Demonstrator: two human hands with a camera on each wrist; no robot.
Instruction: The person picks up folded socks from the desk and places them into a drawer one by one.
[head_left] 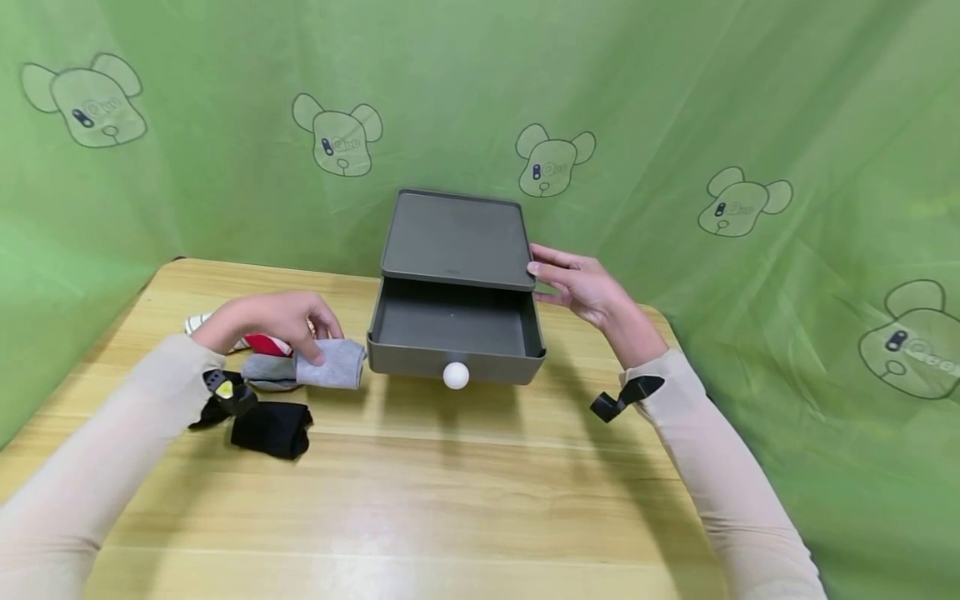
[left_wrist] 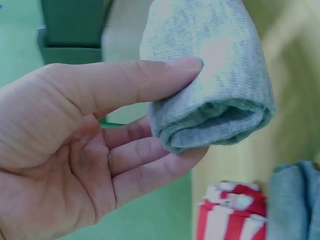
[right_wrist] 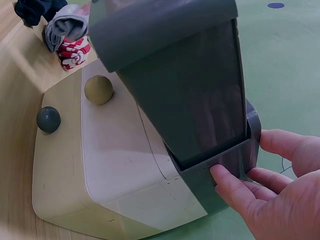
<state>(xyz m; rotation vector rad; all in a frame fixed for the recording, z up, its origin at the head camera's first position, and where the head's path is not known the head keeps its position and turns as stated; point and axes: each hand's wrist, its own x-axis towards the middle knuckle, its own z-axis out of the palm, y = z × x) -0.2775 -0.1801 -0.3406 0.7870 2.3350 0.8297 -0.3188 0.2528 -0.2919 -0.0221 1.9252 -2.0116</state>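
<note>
A light grey folded sock (head_left: 337,365) is pinched between the thumb and fingers of my left hand (head_left: 288,321), just left of the pulled-out drawer. Its rolled end (left_wrist: 215,125) faces the left wrist camera. The dark grey top drawer (head_left: 408,357), with a white knob (head_left: 455,375), stands out from its cabinet (head_left: 457,237) and shows a bare floor inside. At the cabinet's upper right corner, my right hand (head_left: 588,287) touches the casing with thumb and fairly straight fingers (right_wrist: 232,187).
Another grey sock (head_left: 262,368), a red-and-white striped bundle (left_wrist: 232,215) and folded black socks (head_left: 272,429) lie on the wooden table (head_left: 450,508) at left. Below the top drawer are a white drawer (right_wrist: 120,135) and a beige one (right_wrist: 57,165), both with knobs. Green curtain (head_left: 450,83) surrounds the table.
</note>
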